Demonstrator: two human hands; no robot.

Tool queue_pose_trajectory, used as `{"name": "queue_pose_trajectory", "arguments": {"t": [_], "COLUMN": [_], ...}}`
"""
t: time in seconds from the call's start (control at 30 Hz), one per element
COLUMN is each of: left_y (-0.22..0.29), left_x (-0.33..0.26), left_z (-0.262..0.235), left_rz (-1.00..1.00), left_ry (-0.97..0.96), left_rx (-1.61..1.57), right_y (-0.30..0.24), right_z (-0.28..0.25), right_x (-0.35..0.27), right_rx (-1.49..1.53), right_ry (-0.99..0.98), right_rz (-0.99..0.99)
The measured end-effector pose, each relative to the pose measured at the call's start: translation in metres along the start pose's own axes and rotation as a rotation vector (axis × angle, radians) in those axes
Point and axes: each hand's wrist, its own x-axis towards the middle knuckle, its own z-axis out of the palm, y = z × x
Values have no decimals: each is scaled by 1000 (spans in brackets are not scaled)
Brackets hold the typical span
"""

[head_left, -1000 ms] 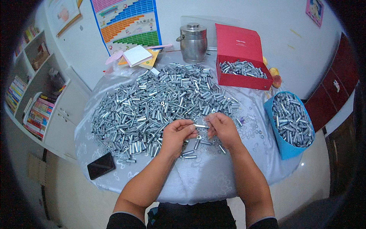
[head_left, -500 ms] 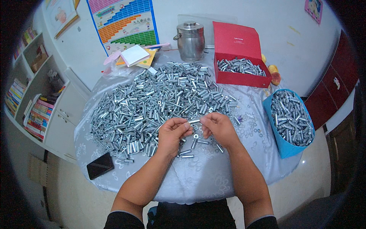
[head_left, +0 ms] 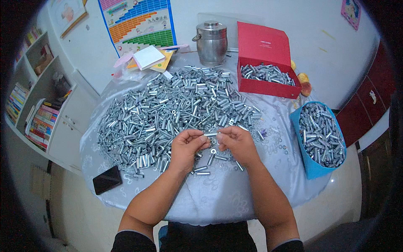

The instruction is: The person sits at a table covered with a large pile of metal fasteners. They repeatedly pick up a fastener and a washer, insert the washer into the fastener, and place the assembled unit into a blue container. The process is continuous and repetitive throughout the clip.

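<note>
Table point(head_left: 218, 197): metal sleeve point(head_left: 211, 134) pinched between both hands.

Two hands point(head_left: 187, 148), one red box point(head_left: 268, 84)

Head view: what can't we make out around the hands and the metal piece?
- Metal piece between left hand and right hand: ends covered by fingertips, too small to tell the kind.
- Parts under both palms: hidden.
- Blue bin: depth hidden by its fill.
- Red box: print too small.
</note>
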Motion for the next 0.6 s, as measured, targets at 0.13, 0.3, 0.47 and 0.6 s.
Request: {"name": "queue_pose_trajectory", "arguments": {"t": [0.13,0.3,0.47,0.6], "left_y": [-1,1,2,8], "left_x": [0,2,3,0], "left_z": [-2,-4,-5,1], "left_rz": [9,5,-27,-95], "left_ry": [6,17,33,17], "left_rx": [-19,-16,-35,-92], "right_y": [5,5,2,8], "right_z": [4,0,7,7], "right_x": [2,2,-1,0], "right_rx": [18,-14,106,36], "right_ry": [65,-15,-40,-35], "right_rz": [35,148,58,-14]}}
